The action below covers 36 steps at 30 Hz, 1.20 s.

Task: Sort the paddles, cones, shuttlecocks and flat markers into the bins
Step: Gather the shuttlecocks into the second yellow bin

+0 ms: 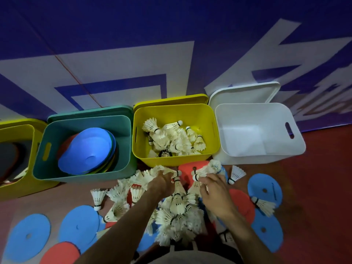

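Four bins stand in a row along the far wall (171, 35), each with its lid propped behind; a yellow bin (17, 187) at far left, cut by the frame, holds dark flat shapes I cannot identify; the teal bin (83, 171) holds a tilted stack of round flat markers (85, 147), blue on top; the middle yellow bin (177, 161) holds a loose heap of white feathered shuttlecocks (171, 138) with rounded cork tips and dark bands; the white bin (259, 128) at right shows only bare smooth plastic, with slot handles in its sides. On the red floor (314, 178) near the bins lies a big pile of shuttlecocks (177, 206), ragged and fluffy, over thin discs; blue discs (28, 237) lie near left and at right, red discs (240, 202) among them, each with a small centre hole. The left hand (162, 181) is closed on a bunch of shuttlecocks (158, 170) just near the middle yellow bin; the right hand (215, 187) grips another cluster (205, 170) by the corks, over a red disc.
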### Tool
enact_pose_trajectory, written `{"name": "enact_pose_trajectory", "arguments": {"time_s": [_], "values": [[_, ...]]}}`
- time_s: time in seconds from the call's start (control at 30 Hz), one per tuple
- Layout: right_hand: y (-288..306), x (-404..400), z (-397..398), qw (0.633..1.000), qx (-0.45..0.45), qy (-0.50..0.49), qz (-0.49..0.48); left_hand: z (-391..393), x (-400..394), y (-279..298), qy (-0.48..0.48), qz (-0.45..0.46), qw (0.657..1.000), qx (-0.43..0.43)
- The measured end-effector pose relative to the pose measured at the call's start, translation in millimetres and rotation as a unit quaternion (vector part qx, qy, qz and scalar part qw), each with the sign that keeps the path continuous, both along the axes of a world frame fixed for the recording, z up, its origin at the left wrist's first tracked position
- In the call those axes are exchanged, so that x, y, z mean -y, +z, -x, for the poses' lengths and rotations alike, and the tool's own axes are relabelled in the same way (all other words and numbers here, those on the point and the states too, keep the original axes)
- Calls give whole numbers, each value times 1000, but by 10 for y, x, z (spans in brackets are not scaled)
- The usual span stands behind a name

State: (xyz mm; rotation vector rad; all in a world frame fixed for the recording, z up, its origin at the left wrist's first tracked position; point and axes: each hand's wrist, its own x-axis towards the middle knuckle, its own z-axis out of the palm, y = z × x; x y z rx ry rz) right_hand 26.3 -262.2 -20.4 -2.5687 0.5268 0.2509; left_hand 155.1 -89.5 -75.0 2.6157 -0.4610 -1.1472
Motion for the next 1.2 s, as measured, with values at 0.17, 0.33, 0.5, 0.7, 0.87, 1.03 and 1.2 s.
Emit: {"name": "enact_pose_trajectory", "arguments": {"time_s": [0.17, 0.33, 0.5, 0.7, 0.87, 1.03, 1.2], "values": [[97, 25, 88, 1000, -8, -21, -14, -61, 12, -49, 8, -35, 999, -1], [191, -37, -1, 999, 28, -1, -36, -51, -105, 84, 6, 31, 999, 43], [454, -57, -350, 984, 155, -5, -83, 44, -389, 320, 41, 101, 990, 85], [534, -69, -1090, 986, 128, 9, -102, 198, -665, 1059, 80, 218, 963, 139], [258, -140, -1510, 993, -11, 68, -99, -56, -736, 1503, 99, 247, 949, 170], [129, -90, -1398, 993, 5, 74, -97, -505, -670, 1506, 79, 229, 953, 181], [283, 203, -969, 975, 128, 13, -180, -964, -329, 1223, 29, 144, 975, 167]]}}
